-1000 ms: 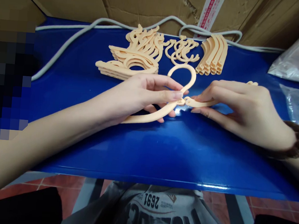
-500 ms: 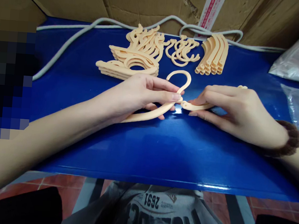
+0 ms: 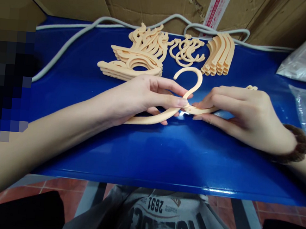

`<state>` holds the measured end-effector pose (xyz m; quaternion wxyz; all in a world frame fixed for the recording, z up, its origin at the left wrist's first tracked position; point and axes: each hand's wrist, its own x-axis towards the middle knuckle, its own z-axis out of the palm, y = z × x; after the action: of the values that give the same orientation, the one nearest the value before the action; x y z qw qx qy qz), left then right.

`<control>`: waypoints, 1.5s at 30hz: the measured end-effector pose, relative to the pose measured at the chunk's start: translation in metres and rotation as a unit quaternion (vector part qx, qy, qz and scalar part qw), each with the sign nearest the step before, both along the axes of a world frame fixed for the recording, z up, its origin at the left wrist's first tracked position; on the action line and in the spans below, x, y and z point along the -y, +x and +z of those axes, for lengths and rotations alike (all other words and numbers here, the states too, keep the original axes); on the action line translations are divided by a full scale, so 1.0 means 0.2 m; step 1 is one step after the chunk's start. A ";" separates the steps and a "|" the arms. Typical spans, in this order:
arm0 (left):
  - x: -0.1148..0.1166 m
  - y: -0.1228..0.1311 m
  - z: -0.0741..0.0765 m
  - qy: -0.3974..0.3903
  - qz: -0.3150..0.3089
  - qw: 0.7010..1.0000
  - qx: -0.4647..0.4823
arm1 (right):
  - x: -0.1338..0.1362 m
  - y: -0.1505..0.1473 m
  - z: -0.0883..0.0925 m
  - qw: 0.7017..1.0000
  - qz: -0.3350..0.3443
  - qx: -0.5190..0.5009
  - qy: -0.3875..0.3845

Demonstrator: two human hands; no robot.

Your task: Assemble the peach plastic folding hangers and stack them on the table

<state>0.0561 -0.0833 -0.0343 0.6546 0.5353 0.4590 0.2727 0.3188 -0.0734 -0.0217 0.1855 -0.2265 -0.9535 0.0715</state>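
Note:
My left hand [image 3: 157,95] pinches a cream plastic hanger arm [image 3: 152,119] together with a hanger hook [image 3: 199,77] that rises from the joint and curls to the left. From the right, my right hand [image 3: 238,110] is closed around a second cream hanger arm [image 3: 199,111]. The inner end of that arm meets the joint beside my left thumb; whether the parts are locked together I cannot tell. Much of the second arm is covered by my right hand, though a small cream end shows beyond the knuckles.
Behind my left hand lie stacked cream hanger parts [image 3: 135,70] and a pile of curved pieces [image 3: 148,40]. Loose hooks [image 3: 188,53] and hollow arms [image 3: 220,54] sit farther right. A white cable [image 3: 65,49] runs along the cardboard [image 3: 151,5]. Plastic bags [image 3: 303,59] rest at right on the blue table [image 3: 149,156].
The hook has tilted to the right and stands a little higher. The two arms' inner ends have come together, closing the small gap between them.

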 end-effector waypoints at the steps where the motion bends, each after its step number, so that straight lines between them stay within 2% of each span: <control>1: 0.00 0.00 0.00 -0.007 -0.002 1.000 0.005 | 0.00 0.00 0.00 1.000 0.004 0.003 0.002; 5: 0.00 0.01 0.01 -0.032 -0.010 0.999 0.018 | 0.00 0.00 0.00 1.000 0.000 0.017 0.010; 10: 0.01 0.02 0.02 -0.027 -0.016 0.999 0.013 | 0.00 0.00 -0.01 1.000 0.021 0.004 0.016; 19: 0.02 0.02 0.02 0.075 -0.004 0.996 -0.038 | 0.00 0.01 0.00 0.999 0.016 0.029 0.018; 32: 0.03 0.03 0.03 -0.002 0.009 1.000 -0.006 | -0.01 0.01 -0.01 1.000 0.019 0.017 0.002; 45: 0.03 0.01 0.01 0.054 0.000 0.998 -0.040 | 0.01 -0.01 -0.01 1.000 0.016 0.001 -0.026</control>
<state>0.0590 -0.0899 -0.0314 0.6059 0.5804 0.4693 0.2754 0.3169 -0.0752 -0.0232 0.1775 -0.2163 -0.9549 0.0989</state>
